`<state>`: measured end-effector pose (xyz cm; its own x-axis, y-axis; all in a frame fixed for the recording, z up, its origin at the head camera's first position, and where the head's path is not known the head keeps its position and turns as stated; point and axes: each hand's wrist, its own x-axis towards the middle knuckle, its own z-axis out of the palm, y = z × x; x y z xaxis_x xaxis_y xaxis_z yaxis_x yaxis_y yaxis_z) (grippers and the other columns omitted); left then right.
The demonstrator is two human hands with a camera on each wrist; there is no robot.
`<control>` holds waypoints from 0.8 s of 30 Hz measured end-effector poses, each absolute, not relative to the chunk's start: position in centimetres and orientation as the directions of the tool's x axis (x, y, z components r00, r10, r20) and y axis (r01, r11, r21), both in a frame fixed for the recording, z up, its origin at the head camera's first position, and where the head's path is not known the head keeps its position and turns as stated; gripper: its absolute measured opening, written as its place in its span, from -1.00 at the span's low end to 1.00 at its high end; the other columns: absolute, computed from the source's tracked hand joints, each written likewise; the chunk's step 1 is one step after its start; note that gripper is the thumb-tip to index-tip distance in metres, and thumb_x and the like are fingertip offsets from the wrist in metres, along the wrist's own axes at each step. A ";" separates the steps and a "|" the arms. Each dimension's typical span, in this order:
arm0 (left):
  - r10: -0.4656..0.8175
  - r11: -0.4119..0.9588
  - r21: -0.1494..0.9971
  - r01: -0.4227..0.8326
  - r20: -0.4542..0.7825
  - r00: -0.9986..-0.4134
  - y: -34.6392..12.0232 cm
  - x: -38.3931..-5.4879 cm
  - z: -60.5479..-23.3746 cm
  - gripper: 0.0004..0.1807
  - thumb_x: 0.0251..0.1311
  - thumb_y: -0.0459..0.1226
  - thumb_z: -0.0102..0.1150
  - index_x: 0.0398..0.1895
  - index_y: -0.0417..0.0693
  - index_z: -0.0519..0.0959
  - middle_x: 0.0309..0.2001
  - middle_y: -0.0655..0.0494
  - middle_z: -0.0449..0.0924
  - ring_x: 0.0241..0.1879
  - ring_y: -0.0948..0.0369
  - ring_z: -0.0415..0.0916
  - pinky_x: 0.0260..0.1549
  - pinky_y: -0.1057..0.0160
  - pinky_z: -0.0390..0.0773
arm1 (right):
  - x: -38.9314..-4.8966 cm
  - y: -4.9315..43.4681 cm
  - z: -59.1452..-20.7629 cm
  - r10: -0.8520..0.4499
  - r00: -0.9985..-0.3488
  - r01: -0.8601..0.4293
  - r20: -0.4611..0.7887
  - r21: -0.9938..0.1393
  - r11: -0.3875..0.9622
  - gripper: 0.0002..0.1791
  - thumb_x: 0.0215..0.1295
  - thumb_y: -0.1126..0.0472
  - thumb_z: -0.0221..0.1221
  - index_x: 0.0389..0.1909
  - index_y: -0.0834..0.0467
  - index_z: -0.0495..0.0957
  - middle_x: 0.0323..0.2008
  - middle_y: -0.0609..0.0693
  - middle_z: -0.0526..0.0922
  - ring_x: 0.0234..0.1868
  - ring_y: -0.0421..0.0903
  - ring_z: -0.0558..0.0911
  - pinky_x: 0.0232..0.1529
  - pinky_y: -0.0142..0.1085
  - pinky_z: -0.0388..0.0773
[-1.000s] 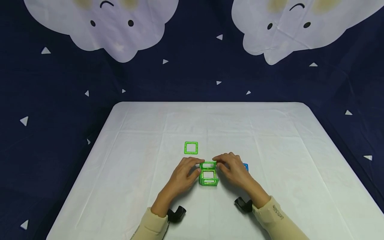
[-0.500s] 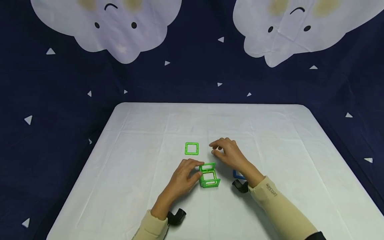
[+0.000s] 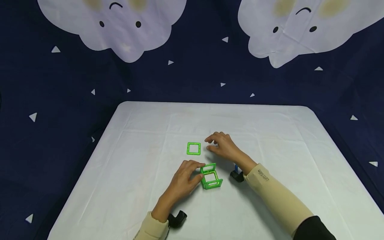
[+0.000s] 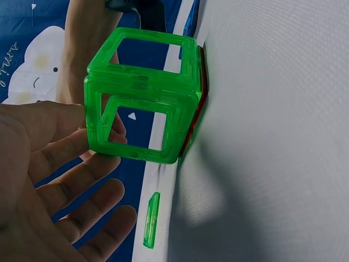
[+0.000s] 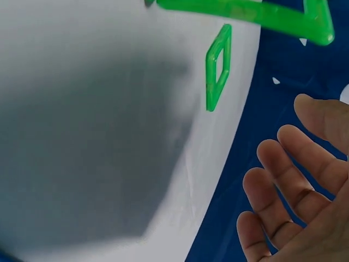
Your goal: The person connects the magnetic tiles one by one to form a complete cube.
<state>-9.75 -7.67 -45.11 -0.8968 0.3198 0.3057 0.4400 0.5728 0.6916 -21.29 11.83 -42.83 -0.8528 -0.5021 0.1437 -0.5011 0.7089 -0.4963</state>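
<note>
A navy cloth (image 3: 192, 83) backs a white table (image 3: 144, 140) where a left hand (image 3: 183, 178) steadies an open green box (image 3: 214, 181); a right hand (image 3: 223, 146), fingers parted and holding nothing, hovers beside a loose green square (image 3: 193, 153). Left wrist: thumb and forefinger slip behind the box's edge, any pinch hidden; an uneven push could fold its walls. Right wrist: fingers stand apart, bare; a hasty grab might skid the square.
</note>
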 end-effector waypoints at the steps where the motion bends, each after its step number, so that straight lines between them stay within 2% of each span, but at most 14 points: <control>1: 0.318 0.574 0.688 0.444 0.313 -0.895 -7.7 -9.7 -45.1 -0.67 0.12 -0.26 0.26 0.00 0.04 0.59 -0.06 0.23 0.59 -0.07 0.25 0.42 -0.08 0.23 0.45 | -21.5 11.7 -42.9 -0.506 -0.850 -0.505 0.144 -0.491 0.709 -0.72 0.18 0.13 0.25 -0.09 0.11 0.63 -0.20 0.00 0.64 -0.18 -0.01 0.55 -0.09 -0.10 0.31; 12: 0.310 0.580 0.690 0.434 0.305 -0.900 -7.9 -9.5 -45.2 -0.66 0.10 -0.24 0.27 0.00 0.04 0.59 -0.04 0.21 0.58 -0.05 0.25 0.42 -0.07 0.22 0.46 | -22.9 10.3 -43.6 -0.551 -0.830 -0.527 0.087 -0.445 0.724 -0.65 0.15 0.09 0.27 -0.05 0.12 0.62 -0.17 0.02 0.62 -0.14 -0.02 0.52 -0.06 -0.07 0.30; 24: 0.306 0.591 0.682 0.431 0.305 -0.902 -8.1 -9.4 -45.0 -0.66 0.10 -0.24 0.27 -0.01 0.02 0.60 -0.08 0.19 0.59 -0.07 0.25 0.42 -0.09 0.24 0.45 | -23.9 8.5 -44.4 -0.572 -0.820 -0.525 -0.001 -0.395 0.754 -0.55 0.07 0.03 0.33 -0.01 0.10 0.61 -0.13 0.01 0.61 -0.13 -0.02 0.48 -0.12 -0.14 0.27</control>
<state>-9.38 -8.12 -45.04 -0.9019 0.3060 0.3049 0.4310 0.5905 0.6823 -23.92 8.53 -44.38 -0.8203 -0.5719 -0.0006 -0.5251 0.7536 -0.3954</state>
